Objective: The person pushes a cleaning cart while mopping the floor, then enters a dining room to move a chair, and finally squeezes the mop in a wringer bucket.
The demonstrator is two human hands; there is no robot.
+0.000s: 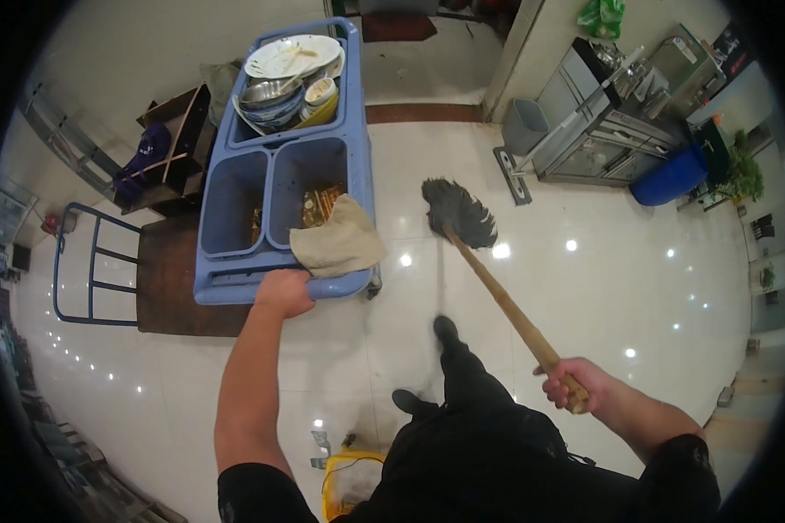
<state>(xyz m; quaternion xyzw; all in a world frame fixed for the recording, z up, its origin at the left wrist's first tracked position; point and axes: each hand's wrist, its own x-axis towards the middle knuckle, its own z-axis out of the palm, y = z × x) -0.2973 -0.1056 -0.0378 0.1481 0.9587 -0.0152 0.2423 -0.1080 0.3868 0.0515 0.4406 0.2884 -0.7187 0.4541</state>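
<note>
My left hand [284,293] is closed round the near handle bar of a blue plastic cart [358,157]. Beside that hand, a beige cloth [340,240] drapes over the cart's near right corner. The cart's far tray carries stacked used dishes, with a white oval plate [279,57] on top and a metal bowl [269,93] below it. Two deep bins take up its near half, with brownish scraps in the bottom. Off to the right, my right hand [577,385] grips the wooden handle of a mop [506,301]. The mop's dark grey head [459,213] rests on the floor.
A flat platform trolley [183,279] with a blue rail stands left of the cart, near a dark wooden shelf [179,148]. By the right wall are a grey bin [525,126], a flat mop [513,174], a metal cabinet [602,148] and a blue barrel [670,174]. A yellow bucket [331,492] sits by my feet.
</note>
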